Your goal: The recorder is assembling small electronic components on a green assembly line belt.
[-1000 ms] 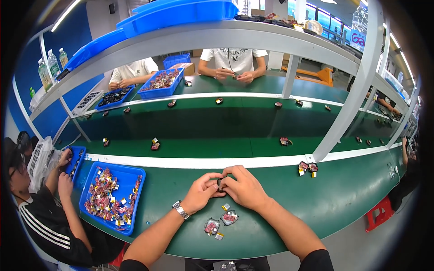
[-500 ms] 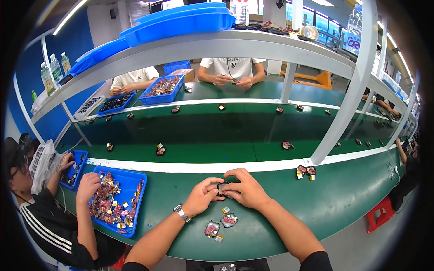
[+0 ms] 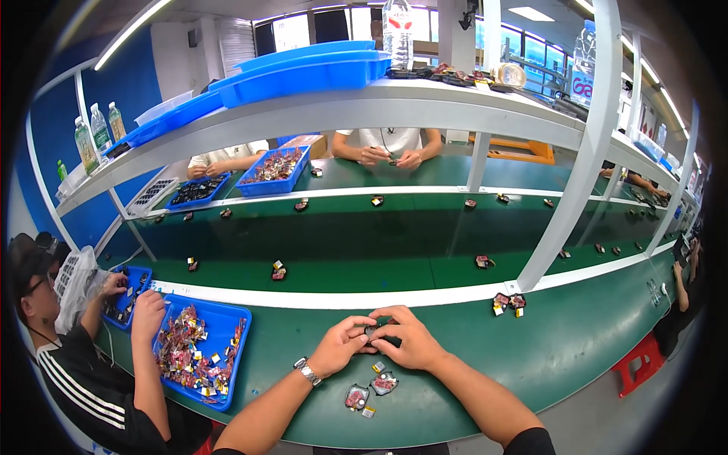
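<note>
Between both hands is a small black casing [image 3: 370,331], mostly covered by fingers. My left hand [image 3: 339,348], with a metal watch at the wrist, pinches its left side. From the right, my right hand [image 3: 410,340] grips the same piece with thumb and fingertips. Just below the hands, two small assemblies rest on the green table: one open casing [image 3: 356,396] with a red circuit board and a yellow-and-silver battery cell beside it, and a similar casing [image 3: 384,382] to its upper right.
To the left stands a blue tray [image 3: 244,356] heaped with red circuit boards; a co-worker's hand [image 3: 148,312] hovers over its edge. More assemblies [image 3: 508,305] lie by the white rail at right. A shelf post [image 3: 565,167] rises beyond them. Several units sit on the green strip behind the rail.
The view has tilted up a little, so the scene sits lower in the picture. Both hands stay on the casing, with fingers slightly shifted.
</note>
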